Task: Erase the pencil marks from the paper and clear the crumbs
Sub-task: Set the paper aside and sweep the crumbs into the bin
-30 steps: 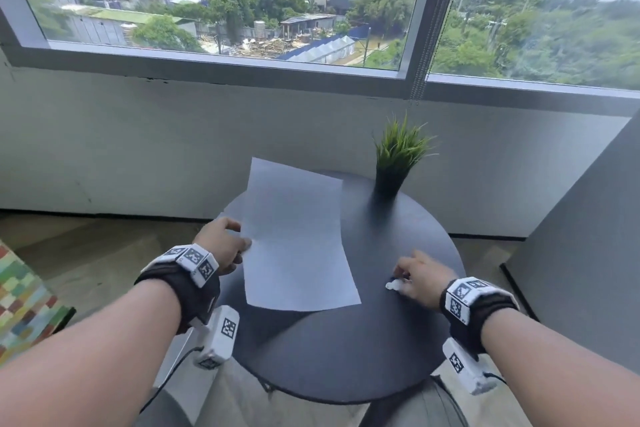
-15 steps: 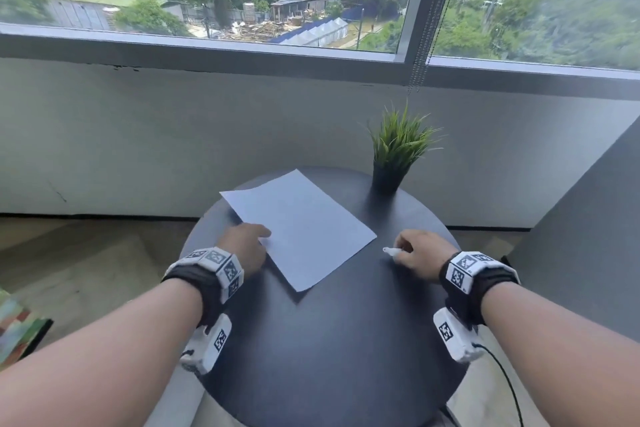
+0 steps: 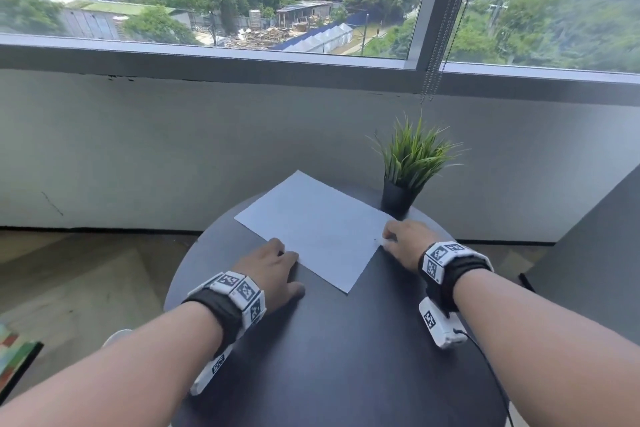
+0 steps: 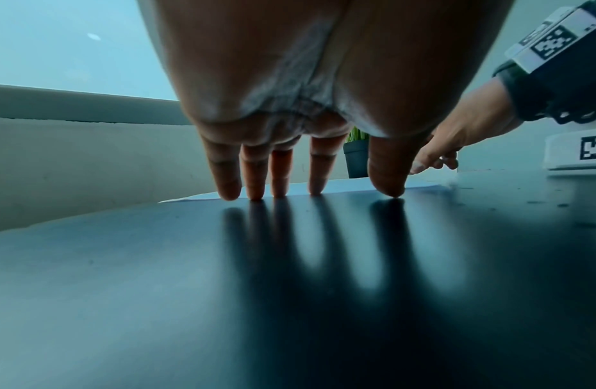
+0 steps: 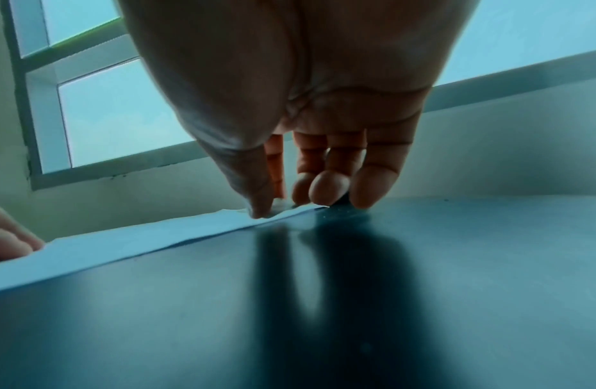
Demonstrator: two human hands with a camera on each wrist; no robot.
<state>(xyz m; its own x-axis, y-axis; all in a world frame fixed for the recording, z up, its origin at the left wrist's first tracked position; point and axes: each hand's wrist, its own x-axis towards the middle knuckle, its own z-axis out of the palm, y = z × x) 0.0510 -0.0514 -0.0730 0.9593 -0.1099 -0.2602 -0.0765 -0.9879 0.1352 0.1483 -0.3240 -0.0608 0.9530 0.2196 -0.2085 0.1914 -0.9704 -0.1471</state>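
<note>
A white sheet of paper (image 3: 318, 225) lies flat and askew on the round dark table (image 3: 346, 340). My left hand (image 3: 282, 262) presses straight fingers (image 4: 318, 171) on the sheet's near left edge. My right hand (image 3: 389, 240) is at the sheet's right edge and pinches a small white eraser (image 3: 385, 242) between thumb (image 5: 256, 194) and forefinger. The eraser's tip touches the paper (image 5: 123, 242). A tiny dark speck (image 3: 375, 238) sits on the sheet just left of the eraser. Pencil marks are too faint to make out.
A small potted grass plant (image 3: 412, 163) in a black pot (image 3: 396, 199) stands at the table's far right, close behind my right hand. A low wall and window lie beyond. A grey panel (image 3: 595, 253) stands to the right. Bare tabletop spreads in front of the sheet.
The sheet, held up by my left hand a second ago, now lies flat and turned. My right hand has carried the eraser from the bare table onto the sheet's right edge.
</note>
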